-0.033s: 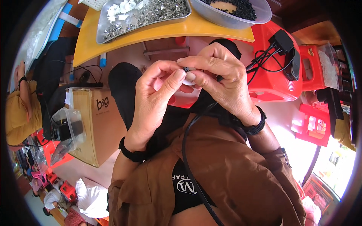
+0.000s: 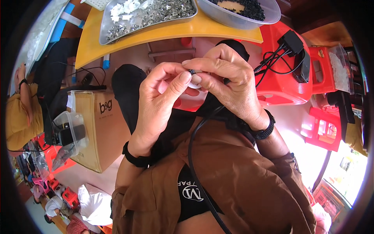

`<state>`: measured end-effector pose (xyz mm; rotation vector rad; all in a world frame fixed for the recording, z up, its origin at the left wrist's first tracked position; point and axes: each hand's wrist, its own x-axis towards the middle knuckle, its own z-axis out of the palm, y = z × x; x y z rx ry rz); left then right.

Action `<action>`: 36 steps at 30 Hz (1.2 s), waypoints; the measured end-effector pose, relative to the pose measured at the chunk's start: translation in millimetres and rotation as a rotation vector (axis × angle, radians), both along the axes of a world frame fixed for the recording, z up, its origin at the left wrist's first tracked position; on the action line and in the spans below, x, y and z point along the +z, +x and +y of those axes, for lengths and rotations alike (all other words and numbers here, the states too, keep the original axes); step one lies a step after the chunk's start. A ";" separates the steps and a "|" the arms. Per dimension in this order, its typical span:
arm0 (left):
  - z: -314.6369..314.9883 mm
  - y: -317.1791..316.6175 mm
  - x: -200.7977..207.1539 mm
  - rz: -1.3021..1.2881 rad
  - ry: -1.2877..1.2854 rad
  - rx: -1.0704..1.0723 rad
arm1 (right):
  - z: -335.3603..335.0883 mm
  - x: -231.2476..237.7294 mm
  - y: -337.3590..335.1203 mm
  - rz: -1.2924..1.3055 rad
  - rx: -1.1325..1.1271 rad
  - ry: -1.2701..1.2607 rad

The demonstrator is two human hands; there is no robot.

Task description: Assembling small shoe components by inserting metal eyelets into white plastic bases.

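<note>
One small dark piece (image 2: pixel 192 72) pinched in narrow grip by left hand (image 2: pixel 157 93) and right hand (image 2: pixel 236 82), both raised, angled inward.

Shiny metal and glossy plastic up top, matt card and cloth below.
Worktop (image 2: pixel 88 46): smooth, wood-like, slight sheen. Tray (image 2: pixel 103 34): smooth bright metal; small parts (image 2: pixel 167 15) in it shiny, metallic; white pieces (image 2: pixel 126 10) look like plastic. Tub (image 2: pixel 272 20): smooth translucent plastic; black bits (image 2: pixel 255 15) in it read as dark plastic. Stool (image 2: pixel 286 91): glossy red moulded plastic. Carton (image 2: pixel 112 136): matt brown cardboard. Shirt (image 2: pixel 249 171): soft creased cloth, matt. Cable (image 2: pixel 191 152): smooth black sheath. Dark piece (image 2: pixel 192 71) in fingers (image 2: pixel 182 79): too small to tell material.
</note>
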<state>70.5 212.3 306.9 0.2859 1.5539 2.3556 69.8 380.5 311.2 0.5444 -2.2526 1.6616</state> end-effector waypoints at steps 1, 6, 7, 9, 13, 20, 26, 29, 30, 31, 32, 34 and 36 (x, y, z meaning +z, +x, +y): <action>-0.4 -1.4 -1.1 0.001 0.001 0.001 | 0.4 -0.1 -1.5 0.029 0.004 0.027; -1.7 1.0 -3.0 0.008 -0.058 0.074 | 4.2 1.0 -0.8 0.000 0.020 0.054; -2.6 0.7 -3.6 0.006 -0.059 0.074 | 4.9 1.0 -0.5 -0.094 0.036 -0.030; -4.6 -0.2 -5.0 0.082 -0.131 0.116 | 6.9 -5.0 -2.8 -0.128 0.040 -0.111; -3.8 1.6 -7.9 0.155 -0.138 0.117 | 7.2 0.8 -3.1 -0.161 0.024 -0.061; -1.5 3.3 -12.2 0.260 -0.188 0.144 | 6.0 7.2 1.3 -0.394 0.173 -0.264; -3.9 6.4 -3.4 0.087 -0.139 0.066 | 14.8 3.1 0.2 -0.566 0.201 -0.406; -3.3 6.5 -3.4 0.117 -0.133 0.099 | 18.8 3.2 1.0 -0.641 0.175 -0.378; -2.8 6.1 -3.7 0.135 -0.112 0.122 | 19.9 3.3 1.2 -0.695 0.147 -0.325; -2.6 6.1 -3.7 0.134 -0.113 0.120 | 20.0 2.6 1.5 -0.695 0.145 -0.327; -2.3 6.0 -3.5 0.128 -0.084 0.112 | 19.9 1.4 2.0 -0.671 0.144 -0.337; -2.2 5.7 -4.1 0.122 -0.057 0.103 | 19.1 -0.9 2.9 -0.647 0.141 -0.349; -4.3 5.5 -6.1 0.076 -0.067 0.079 | 16.8 -2.7 3.8 -0.481 0.103 -0.298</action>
